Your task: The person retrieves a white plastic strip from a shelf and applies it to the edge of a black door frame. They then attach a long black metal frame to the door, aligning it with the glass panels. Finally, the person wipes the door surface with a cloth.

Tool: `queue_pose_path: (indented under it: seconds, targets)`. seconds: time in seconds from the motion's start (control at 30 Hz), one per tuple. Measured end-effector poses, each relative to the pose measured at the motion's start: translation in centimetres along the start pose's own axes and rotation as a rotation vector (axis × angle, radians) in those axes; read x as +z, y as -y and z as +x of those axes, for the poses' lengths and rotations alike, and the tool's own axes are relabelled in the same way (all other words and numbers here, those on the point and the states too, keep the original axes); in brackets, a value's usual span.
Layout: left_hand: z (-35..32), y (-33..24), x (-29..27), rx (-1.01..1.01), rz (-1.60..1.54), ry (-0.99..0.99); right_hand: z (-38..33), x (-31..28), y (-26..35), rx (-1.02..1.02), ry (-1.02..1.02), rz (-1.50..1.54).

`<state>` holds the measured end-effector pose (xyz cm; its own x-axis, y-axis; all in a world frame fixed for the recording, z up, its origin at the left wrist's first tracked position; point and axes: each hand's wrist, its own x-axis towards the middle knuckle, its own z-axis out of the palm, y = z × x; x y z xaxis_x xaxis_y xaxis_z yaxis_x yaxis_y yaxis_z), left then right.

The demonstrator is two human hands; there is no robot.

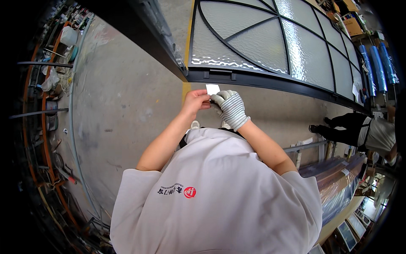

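A small white slip, paper or a label (212, 89), is pinched between my two hands in front of my chest. My bare left hand (196, 102) has its fingers closed on the slip's left edge. On its right side my right hand (231, 108), in a grey-and-white striped work glove, is closed with the fingertips at the slip's lower corner. Just beyond both hands lies the dark frame edge of a large textured-glass panel (258, 46), with a black rectangular fitting (220, 76) on that edge.
A dark metal beam (139, 34) slants in from the upper left to the panel's corner. Orange shelving (44, 106) with clutter stands at the left. Another person (372, 135) is at the right, near blue-wrapped rolls (377, 67). Plastic-wrapped lengths (338, 178) lie at the lower right.
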<state>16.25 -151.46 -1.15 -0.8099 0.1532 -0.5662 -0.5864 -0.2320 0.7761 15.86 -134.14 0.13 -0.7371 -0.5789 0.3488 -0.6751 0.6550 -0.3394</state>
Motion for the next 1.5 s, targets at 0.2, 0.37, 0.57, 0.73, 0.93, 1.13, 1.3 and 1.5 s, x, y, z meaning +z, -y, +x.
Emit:
queue_pose_path:
  seconds: [0.2,0.37,0.57,0.73,0.93,1.13,1.3,1.5]
  targets:
    - [3.3,3.4,-1.9,0.073,0.392,-0.14,-1.3,-1.9,0.6,-0.125,0.062,0.202]
    - [3.3,6.5,-6.6,-0.022,1.657,-0.198,-1.5,-4.1,1.7,0.197,-0.17,0.72]
    - [-0.7,2.2,-0.3,0.361,0.408,0.164,-2.9,-0.5,-0.8,0.78,-0.118,1.071]
    - [0.1,0.0,0.7,0.321,0.784,0.19,-3.0,-1.3,-2.8,0.543,0.264,0.449]
    - [3.3,-1.0,0.9,0.785,1.194,-0.206,-0.8,-1.3,-7.4,0.236,0.222,-0.057]
    - [8.7,-3.0,0.3,0.911,1.321,-0.396,2.0,1.9,-11.0,0.163,0.136,-0.238]
    - [9.8,-3.0,0.2,0.827,1.278,-0.39,3.2,3.2,-11.4,0.118,0.056,-0.277]
    - [9.8,-3.0,-0.1,0.846,1.234,-0.398,3.5,3.3,-11.6,0.09,0.065,-0.301]
